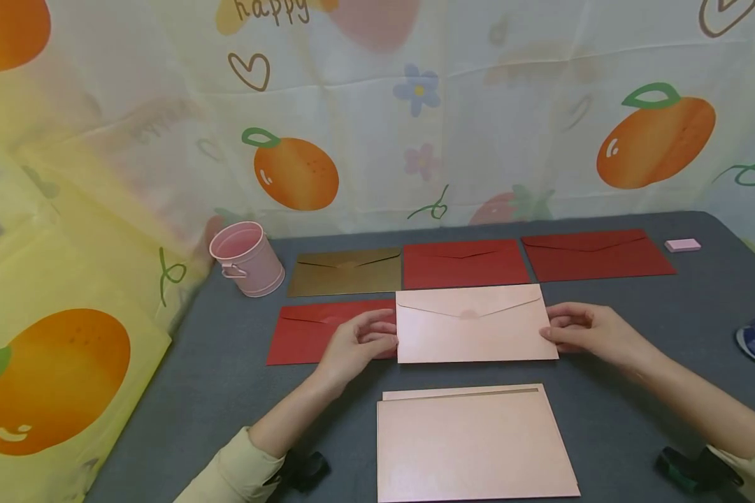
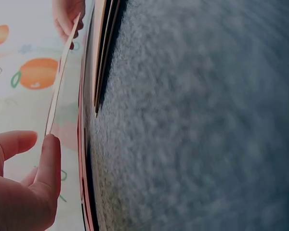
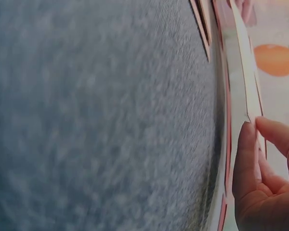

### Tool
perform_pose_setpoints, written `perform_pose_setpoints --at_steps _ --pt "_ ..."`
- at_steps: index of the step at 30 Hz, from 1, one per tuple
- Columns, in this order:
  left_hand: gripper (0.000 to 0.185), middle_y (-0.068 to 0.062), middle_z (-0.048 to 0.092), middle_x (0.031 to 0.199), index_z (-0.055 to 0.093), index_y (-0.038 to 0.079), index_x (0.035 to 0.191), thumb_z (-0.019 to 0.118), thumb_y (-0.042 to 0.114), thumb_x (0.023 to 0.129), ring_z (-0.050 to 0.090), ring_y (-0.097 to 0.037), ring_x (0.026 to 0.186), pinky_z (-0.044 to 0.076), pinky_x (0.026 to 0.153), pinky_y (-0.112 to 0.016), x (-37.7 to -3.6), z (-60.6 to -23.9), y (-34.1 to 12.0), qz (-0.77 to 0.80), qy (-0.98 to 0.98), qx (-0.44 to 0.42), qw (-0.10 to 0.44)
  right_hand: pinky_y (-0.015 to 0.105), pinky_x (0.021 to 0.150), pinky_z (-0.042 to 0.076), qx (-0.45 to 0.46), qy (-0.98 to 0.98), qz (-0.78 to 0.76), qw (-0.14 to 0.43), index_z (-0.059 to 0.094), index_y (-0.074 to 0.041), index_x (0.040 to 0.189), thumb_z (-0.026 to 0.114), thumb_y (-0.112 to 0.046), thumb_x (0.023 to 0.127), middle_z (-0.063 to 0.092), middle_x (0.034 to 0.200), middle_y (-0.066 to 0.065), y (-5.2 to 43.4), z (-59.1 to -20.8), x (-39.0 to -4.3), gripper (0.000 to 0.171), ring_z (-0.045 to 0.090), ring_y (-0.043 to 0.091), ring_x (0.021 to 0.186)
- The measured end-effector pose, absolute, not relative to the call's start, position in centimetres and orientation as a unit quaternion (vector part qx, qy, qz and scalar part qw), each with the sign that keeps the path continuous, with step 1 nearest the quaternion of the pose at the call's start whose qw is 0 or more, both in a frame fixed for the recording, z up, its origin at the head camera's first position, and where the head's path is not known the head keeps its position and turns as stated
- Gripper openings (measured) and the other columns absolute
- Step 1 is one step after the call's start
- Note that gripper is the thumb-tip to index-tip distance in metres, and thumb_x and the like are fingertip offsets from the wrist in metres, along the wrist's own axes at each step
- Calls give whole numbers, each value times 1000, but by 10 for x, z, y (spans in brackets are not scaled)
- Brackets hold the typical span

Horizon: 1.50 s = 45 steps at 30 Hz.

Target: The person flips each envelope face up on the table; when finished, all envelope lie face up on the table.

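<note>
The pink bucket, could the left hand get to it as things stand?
Probably yes, once it lets go: the left hand pinches the pink envelope, and only flat envelopes lie between it and the bucket.

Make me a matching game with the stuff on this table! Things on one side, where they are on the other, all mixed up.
Things:
1. pink envelope
2. pink bucket
3. gold envelope
4. small pink block

Places:
A. far right of the table
B. between both hands
C. left of the gold envelope
D. left of two red envelopes in the back row

Pairs: 1-B, 2-C, 3-D, 4-A
</note>
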<state>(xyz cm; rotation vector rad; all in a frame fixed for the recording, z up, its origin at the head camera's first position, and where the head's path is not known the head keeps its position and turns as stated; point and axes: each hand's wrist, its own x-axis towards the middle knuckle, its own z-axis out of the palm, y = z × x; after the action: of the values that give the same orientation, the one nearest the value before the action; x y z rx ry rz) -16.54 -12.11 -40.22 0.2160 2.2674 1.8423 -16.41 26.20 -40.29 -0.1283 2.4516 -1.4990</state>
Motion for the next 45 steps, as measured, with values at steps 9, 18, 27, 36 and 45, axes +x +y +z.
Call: perform_pose_setpoints --at_steps 9,18,27,36,45 --pt "48 -16 63 125 52 2 138 65 16 94 63 -27 111 50 94 -36 -166 -403 -115 621 765 75 149 24 74 56 -43 842 -522 132 45 12 136 69 -20 92 68 106 16 271 -408 -169 60 67 8 84" --pt "49 -16 60 131 50 2 140 63 16 95 59 -26 119 47 98 -37 -166 -405 -111 611 770 86 166 22 74 55 -44 847 -513 130 45 11 137 69 -20 92 68 107 16 275 -409 -172 60 65 5 84" --pt "49 -16 59 132 49 2 141 61 18 96 56 -26 122 46 100 -38 -167 -406 -110 609 769 91 170 22 75 55 -51 846 -514 131 45 13 137 68 -20 93 66 111 20 275 -409 -173 59 64 3 86" --pt "49 -17 54 137 46 0 142 57 22 100 61 -29 115 45 100 -40 -168 -405 -107 618 760 80 186 25 78 55 -63 855 -496 139 44 13 138 60 -24 98 58 125 28 272 -405 -171 56 63 2 92" --pt "53 -18 50 140 45 -2 142 55 28 100 55 -30 123 41 104 -40 -168 -405 -107 633 746 75 191 26 79 55 -69 852 -493 163 40 13 140 57 -25 100 57 126 27 273 -401 -169 58 64 6 94"
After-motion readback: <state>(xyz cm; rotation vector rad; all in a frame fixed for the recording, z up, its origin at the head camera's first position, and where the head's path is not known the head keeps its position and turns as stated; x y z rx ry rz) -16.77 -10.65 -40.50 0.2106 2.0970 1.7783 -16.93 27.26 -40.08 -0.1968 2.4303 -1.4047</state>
